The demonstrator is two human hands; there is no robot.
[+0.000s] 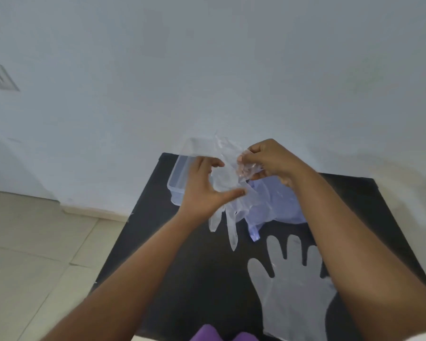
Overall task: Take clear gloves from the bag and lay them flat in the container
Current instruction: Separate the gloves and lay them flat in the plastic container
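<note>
The right hand (268, 161) is pinched shut on a crumpled edge of a clear glove (228, 183), thumb and fingertips pressed together on the film. Just left of that pinch, the left hand (207, 190) spreads behind the same glove, thumb out toward the right and fingers curled at the top; it seems to hold the film loosely, though the blur leaves the contact unclear. The glove hangs between both hands, its long fingers trailing below the grip toward the person.

Directly under and to the right of the grip lies the bluish bag (278, 205), rumpled on the black table (182, 267). Behind the left hand, at the table's far left corner, sits the clear container (177, 185), partly hidden by that hand. Nearer the person than the grip, and to its right, a second clear glove (298, 291) lies flat on the table, fingers pointing toward the bag, with the right forearm crossing its edge. Beyond the table stand a pale wall (207, 70) and a tiled floor (35, 242).
</note>
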